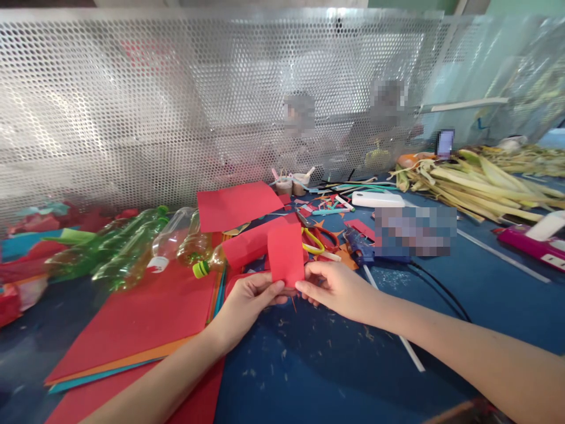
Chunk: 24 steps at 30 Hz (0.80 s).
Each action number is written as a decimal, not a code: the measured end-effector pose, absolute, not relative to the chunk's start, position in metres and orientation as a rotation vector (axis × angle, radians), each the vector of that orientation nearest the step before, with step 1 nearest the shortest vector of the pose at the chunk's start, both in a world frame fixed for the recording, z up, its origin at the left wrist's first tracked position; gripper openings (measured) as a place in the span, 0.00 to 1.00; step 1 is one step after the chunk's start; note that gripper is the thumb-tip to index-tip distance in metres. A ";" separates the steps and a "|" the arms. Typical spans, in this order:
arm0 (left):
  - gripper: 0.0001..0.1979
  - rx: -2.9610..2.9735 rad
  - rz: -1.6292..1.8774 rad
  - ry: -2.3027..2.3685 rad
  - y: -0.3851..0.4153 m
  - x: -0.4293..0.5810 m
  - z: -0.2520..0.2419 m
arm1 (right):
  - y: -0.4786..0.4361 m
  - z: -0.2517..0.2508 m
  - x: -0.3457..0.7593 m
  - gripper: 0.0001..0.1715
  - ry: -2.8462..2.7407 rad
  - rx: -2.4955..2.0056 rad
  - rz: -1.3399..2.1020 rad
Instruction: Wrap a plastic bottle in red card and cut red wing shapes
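Observation:
A small red paper rectangle [286, 254] is held upright between my two hands above the blue table. My left hand [256, 294] pinches its lower left corner, thumb in front and fingers behind. At the lower right edge, my right hand [331, 287] grips the same piece with thumb and fingers. Just behind it lies a plastic bottle wrapped in red paper [245, 241], its yellow-green cap [201, 270] toward the left. Yellow-handled scissors [313, 240] rest to the right of the paper, and a blue glue gun [366, 250] lies beyond my right hand.
Stacked coloured sheets [145, 318] and clear and green bottles [132, 253] are at left. A perforated metal screen [176, 118] stands behind. Glue sticks [412, 353], a black cord [445, 294], dried husks [477, 182] and a purple tool [529, 244] lie at right.

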State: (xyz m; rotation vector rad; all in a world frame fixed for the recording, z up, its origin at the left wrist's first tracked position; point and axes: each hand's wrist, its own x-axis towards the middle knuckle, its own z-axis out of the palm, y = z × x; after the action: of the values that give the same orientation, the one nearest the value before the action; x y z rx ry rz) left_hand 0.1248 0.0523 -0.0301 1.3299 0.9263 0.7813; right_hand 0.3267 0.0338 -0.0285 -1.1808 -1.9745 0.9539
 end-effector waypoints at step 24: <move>0.11 1.405 0.855 0.907 0.052 0.127 -0.029 | 0.029 -0.022 0.319 0.07 -2.001 -1.202 0.796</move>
State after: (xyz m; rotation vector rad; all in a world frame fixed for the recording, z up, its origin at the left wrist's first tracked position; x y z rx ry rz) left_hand 0.1272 0.0517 -0.0286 1.4053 0.9065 0.8546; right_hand 0.3193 0.0294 -0.0224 -1.2019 -2.0012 0.7963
